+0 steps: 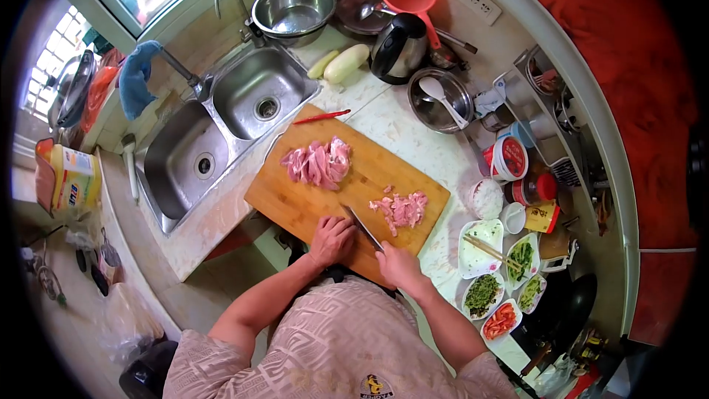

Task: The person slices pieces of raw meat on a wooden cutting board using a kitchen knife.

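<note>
My right hand [399, 265] grips the handle of a kitchen knife [362, 227], its blade pointing up and to the left over the wooden cutting board [295, 205]. Close to the left of the blade, my left hand [333, 240] rests on the board with its fingers curled down. Whatever lies under those fingers is hidden. Larger strips of raw meat [317, 163] are heaped on the upper left of the board. A smaller pile of chopped meat [402, 211] lies right of the knife. Near the board's top edge is a red chilli pepper [322, 117].
A double sink [258, 91] stands at upper left, beside peeled gourds [346, 63] and a kettle [399, 48]. Right of the board are chopsticks [490, 251] and bowls of chopped greens [482, 295] and red pepper slices [501, 321]. A metal pot [422, 111] sits farther back.
</note>
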{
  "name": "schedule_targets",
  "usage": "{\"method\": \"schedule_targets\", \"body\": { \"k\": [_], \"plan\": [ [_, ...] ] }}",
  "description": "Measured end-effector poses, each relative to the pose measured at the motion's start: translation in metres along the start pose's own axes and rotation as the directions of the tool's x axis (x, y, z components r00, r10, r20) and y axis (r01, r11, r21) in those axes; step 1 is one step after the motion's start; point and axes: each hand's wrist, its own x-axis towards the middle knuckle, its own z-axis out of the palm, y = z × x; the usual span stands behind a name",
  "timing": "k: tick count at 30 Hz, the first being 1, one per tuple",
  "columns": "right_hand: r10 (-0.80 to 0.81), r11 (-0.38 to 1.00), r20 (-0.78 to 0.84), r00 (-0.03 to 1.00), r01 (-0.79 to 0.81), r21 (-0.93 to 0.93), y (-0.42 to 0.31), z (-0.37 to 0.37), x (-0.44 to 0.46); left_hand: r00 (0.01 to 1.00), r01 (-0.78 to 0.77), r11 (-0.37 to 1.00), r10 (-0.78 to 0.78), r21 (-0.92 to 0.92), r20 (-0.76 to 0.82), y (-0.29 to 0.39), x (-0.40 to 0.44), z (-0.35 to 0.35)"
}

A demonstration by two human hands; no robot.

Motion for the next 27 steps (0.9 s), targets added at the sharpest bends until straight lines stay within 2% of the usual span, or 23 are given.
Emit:
{"method": "schedule_targets", "body": {
  "k": [4, 6, 7, 11, 14, 15, 16, 18, 20, 22, 23, 27],
  "plan": [
    [0.140, 0.983, -0.053, 0.989, -0.133, 0.124, 0.024, -0.004, -0.001, 0.998, 0.016, 1.000, -0.015, 0.014, -0.069, -0.005, -0.006, -0.012],
    [0.224, 0.958, -0.107, 0.969, -0.198, 0.208, 0.025, 0.002, -0.013, 0.982, 0.148, 0.989, -0.145, 0.016, -0.123, -0.007, -0.016, -0.029],
    [0.215, 0.961, -0.102, 0.971, -0.192, 0.201, 0.020, 0.001, -0.017, 0.966, 0.212, 0.977, -0.208, 0.015, -0.156, -0.008, -0.017, -0.036],
    [0.032, 0.979, -0.044, 0.999, -0.022, 0.202, 0.018, 0.033, -0.012, 0.939, 0.295, 0.955, -0.285, 0.022, -0.192, -0.017, -0.029, -0.055],
    [0.053, 0.930, 0.033, 0.998, -0.061, 0.363, 0.028, 0.038, 0.002, 0.935, 0.309, 0.951, -0.297, 0.030, -0.194, -0.025, -0.028, -0.061],
    [0.144, 0.870, 0.167, 0.975, -0.205, 0.448, 0.030, 0.022, 0.004, 0.931, 0.319, 0.947, -0.307, 0.029, -0.197, -0.028, -0.025, -0.063],
    [0.203, 0.741, 0.264, 0.943, -0.324, 0.588, 0.038, 0.013, 0.006, 0.928, 0.329, 0.944, -0.318, 0.025, -0.197, -0.030, -0.020, -0.063],
    [0.206, 0.604, 0.272, 0.940, -0.341, 0.720, 0.064, -0.006, 0.010, 0.915, 0.354, 0.935, -0.339, 0.033, -0.221, -0.037, -0.007, -0.062],
    [0.195, 0.590, 0.229, 0.954, -0.301, 0.749, 0.101, -0.016, 0.015, 0.894, 0.384, 0.922, -0.356, 0.057, -0.272, -0.047, 0.010, -0.060],
    [0.236, 0.546, 0.208, 0.949, -0.307, 0.779, 0.112, -0.034, 0.011, 0.801, 0.539, 0.830, -0.558, -0.147, -0.215, -0.049, 0.035, -0.061],
    [0.234, 0.549, 0.199, 0.952, -0.299, 0.781, 0.111, -0.041, 0.005, 0.743, 0.604, 0.759, -0.647, -0.243, -0.171, -0.049, 0.048, -0.062],
    [0.276, 0.703, 0.085, 0.957, -0.262, 0.662, 0.082, -0.044, -0.016, 0.697, 0.664, 0.710, -0.701, -0.234, -0.151, -0.050, 0.083, -0.066]
  ]
}}
